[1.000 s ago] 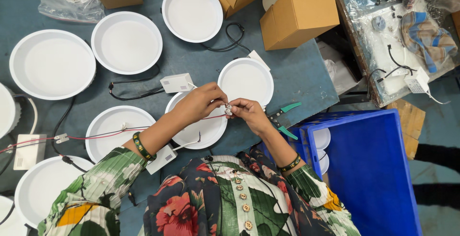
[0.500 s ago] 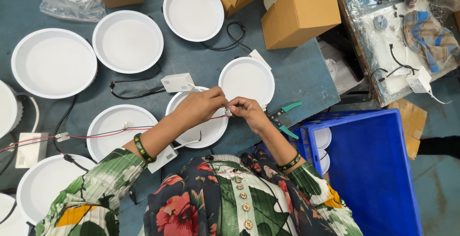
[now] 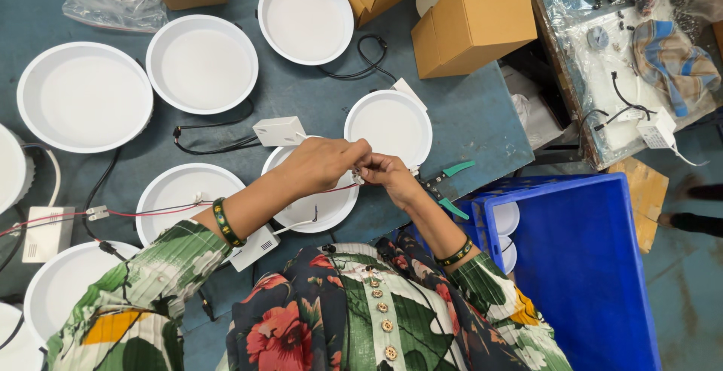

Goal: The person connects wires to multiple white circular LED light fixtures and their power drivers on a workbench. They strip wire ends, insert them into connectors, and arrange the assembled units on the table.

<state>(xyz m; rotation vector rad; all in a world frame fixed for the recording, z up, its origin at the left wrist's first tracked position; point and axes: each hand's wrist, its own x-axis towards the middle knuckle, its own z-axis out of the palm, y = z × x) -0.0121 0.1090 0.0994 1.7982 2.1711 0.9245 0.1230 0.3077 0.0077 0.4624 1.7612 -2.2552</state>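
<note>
— Hands first, please: where are they, and what do the fingers do?

— My left hand [image 3: 325, 161] and my right hand [image 3: 385, 174] meet over the blue table [image 3: 467, 115], just above a round white lamp [image 3: 305, 204]. The fingers of both hands are pressed together on a small white connector [image 3: 356, 177], which is between the two hands. Each hand pinches it from its own side.

— And the wire?

— A thin red wire [image 3: 151, 210] goes from the connector to the left, under my left forearm and across another white lamp [image 3: 177, 194], until the edge of the picture. How it sits inside the connector I cannot tell; it is too small.

— What lies near your hands?

— Just beside my right wrist are pliers with green handles [image 3: 450, 186], lying on the table. A white lamp [image 3: 388, 124] is just behind my hands, and a small white box [image 3: 279, 131] with a black cable lies near my left hand. Another white box [image 3: 254, 246] is under my left forearm.

— Further away?

— More white lamps are on the table, one of them [image 3: 84, 97] at the far left. A cardboard box [image 3: 474, 24] stands at the back, well apart from my hands. On my right is a blue crate [image 3: 595, 265], with white lamp parts at its left wall.
</note>
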